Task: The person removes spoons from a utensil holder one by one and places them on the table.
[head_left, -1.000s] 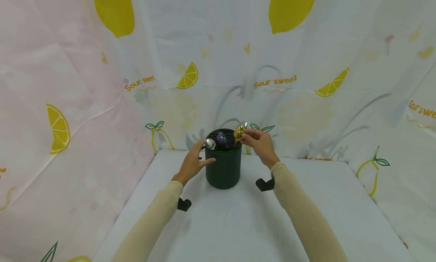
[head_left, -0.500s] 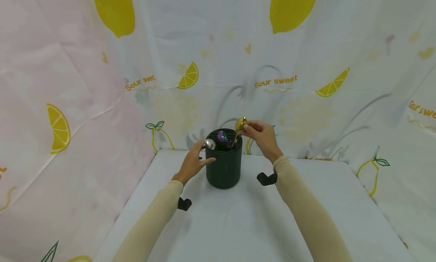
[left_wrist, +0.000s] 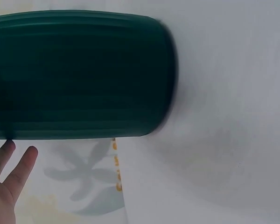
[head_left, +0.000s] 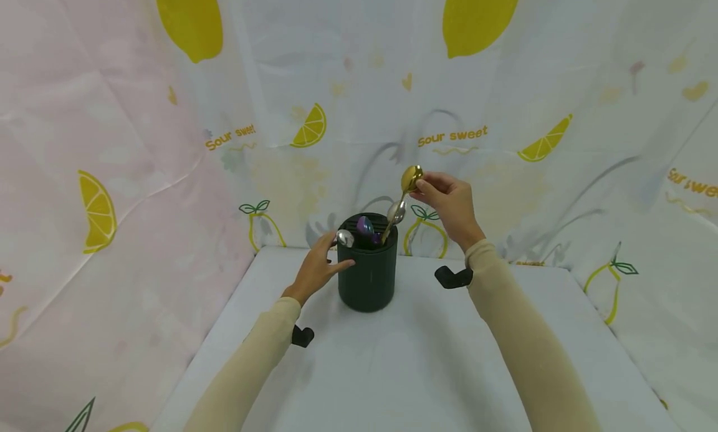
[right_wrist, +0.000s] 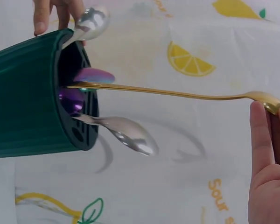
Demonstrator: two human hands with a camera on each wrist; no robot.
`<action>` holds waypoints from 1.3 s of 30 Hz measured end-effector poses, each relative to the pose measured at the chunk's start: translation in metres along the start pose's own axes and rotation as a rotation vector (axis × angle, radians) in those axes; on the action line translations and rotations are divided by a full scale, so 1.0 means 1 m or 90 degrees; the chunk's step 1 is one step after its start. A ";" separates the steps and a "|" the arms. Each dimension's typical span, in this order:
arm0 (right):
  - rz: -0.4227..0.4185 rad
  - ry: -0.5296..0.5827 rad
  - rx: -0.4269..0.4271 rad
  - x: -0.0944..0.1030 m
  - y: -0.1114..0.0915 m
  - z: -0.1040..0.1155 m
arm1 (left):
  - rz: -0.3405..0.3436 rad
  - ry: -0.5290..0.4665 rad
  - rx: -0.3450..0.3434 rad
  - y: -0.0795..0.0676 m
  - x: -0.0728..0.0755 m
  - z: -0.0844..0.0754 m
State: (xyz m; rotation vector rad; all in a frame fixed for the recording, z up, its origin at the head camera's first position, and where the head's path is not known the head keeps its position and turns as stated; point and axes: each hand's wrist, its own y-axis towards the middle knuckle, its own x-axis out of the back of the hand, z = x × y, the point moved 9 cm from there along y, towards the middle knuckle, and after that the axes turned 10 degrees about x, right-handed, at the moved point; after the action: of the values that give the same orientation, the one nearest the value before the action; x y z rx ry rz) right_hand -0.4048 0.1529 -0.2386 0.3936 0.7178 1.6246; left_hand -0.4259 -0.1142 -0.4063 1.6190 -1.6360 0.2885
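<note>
In the head view my right hand (head_left: 449, 207) pinches the bowl of a gold spoon (head_left: 412, 178) above the dark green utensil holder (head_left: 366, 282). The gold spoon's long handle slants down, its lower end still inside the holder, as the right wrist view shows. My left hand (head_left: 316, 270) spreads at the holder's left side, thumb across its front; in the left wrist view its visible fingers (left_wrist: 22, 170) are straight. Beside the left fingers, a silver spoon (head_left: 344, 237) leans over the rim. Also in the holder stand a purple iridescent spoon (head_left: 364, 225) and another silver spoon (head_left: 396, 212).
The holder stands upright towards the back of a white table (head_left: 359, 369). A lemon-print curtain (head_left: 359, 76) hangs close behind it and along both sides. A slotted insert (right_wrist: 91, 133) shows inside the holder's mouth.
My right hand has risen and moved right, drawing the gold spoon upward. More of its handle shows, and the silver spoon behind it now stands apart from it. My left hand has stayed put.
</note>
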 end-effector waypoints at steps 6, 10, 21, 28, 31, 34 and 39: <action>-0.019 0.029 0.014 0.012 0.009 0.017 | 0.004 0.002 0.013 -0.001 -0.001 0.000; -0.045 0.035 0.010 0.024 0.011 0.021 | 0.001 -0.002 0.008 -0.002 0.000 -0.001; -0.106 0.027 -0.082 0.056 -0.010 -0.007 | 0.000 0.000 0.004 0.000 -0.001 0.002; -0.139 0.022 -0.158 0.073 -0.029 -0.038 | -0.005 0.000 -0.008 0.000 0.000 0.001; -0.138 0.023 -0.187 0.078 -0.037 -0.050 | -0.005 -0.001 -0.008 0.000 0.000 0.001; -0.137 0.012 -0.211 0.083 -0.045 -0.060 | 0.000 -0.006 -0.003 -0.001 0.000 0.000; -0.127 -0.016 -0.250 0.089 -0.060 -0.078 | 0.017 -0.013 0.020 -0.001 -0.001 0.001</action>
State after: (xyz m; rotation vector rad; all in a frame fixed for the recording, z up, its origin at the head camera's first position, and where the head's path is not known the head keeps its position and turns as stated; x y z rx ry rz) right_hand -0.4248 0.2245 -0.3485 0.0555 0.3919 1.5234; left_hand -0.4259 -0.1144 -0.4079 1.6291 -1.6770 0.3146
